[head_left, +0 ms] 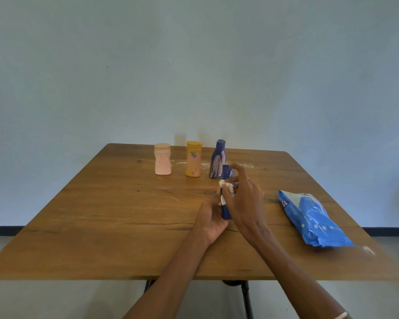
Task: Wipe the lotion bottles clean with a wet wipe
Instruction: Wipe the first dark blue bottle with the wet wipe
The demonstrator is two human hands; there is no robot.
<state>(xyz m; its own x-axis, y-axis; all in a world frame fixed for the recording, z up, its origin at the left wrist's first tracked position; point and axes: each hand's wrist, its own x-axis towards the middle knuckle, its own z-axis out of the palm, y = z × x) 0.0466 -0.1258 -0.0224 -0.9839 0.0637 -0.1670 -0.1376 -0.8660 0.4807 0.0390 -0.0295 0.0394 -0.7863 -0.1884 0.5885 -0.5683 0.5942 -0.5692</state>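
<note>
Gripping the small blue bottle [225, 211] at bench [115, 217] centre, your left hand [213, 218] steadies it while your right hand [243, 194] pinches the wet wipe [226, 188] against it; three bottles wait at twelve o'clock.

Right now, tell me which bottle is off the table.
The small dark blue bottle, held in the left hand; the other three stand on the table.
</note>
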